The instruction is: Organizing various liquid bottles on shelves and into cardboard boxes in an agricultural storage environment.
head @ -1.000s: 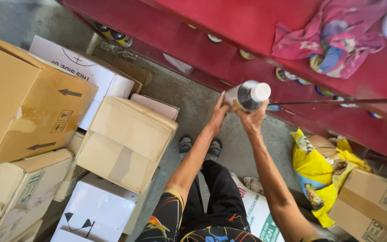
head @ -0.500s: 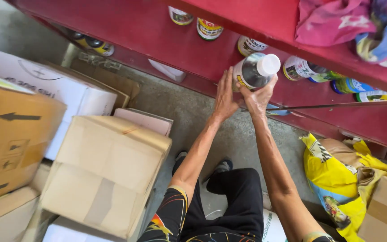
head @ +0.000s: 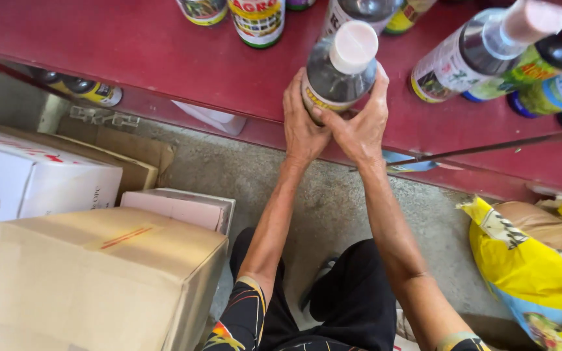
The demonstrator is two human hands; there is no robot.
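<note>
The dark bottle (head: 338, 77) with a white cap stands upright on the red shelf (head: 131, 45), close to its front edge, and is gripped from both sides. The left hand (head: 302, 123) is wrapped around the bottle's left flank, fingers pointing up along the label. The right hand (head: 361, 123) closes on the right flank, its thumb laid across the lower front of the bottle and touching the left hand. Both hands are pressed onto the bottle; neither is spread.

Open room on the shelf is uneven. To the left of the bottle the red surface is bare up to the front edge. Behind it stand labelled bottles (head: 257, 19) in a row, one just behind the held bottle's cap. To the right, a clear-topped bottle (head: 469, 55) and green-labelled bottles (head: 548, 75) crowd the shelf, near but apart from the right hand.

Below the shelf edge a lower red shelf (head: 489, 162) carries a thin rod along its front. The grey concrete floor (head: 242, 169) lies beneath, with a narrow free strip where the person stands. Cardboard boxes (head: 92, 279) and a white box (head: 34, 179) close off the left side; a yellow bag (head: 528, 260) lies on the right. The person's forearms rise between these obstacles.
</note>
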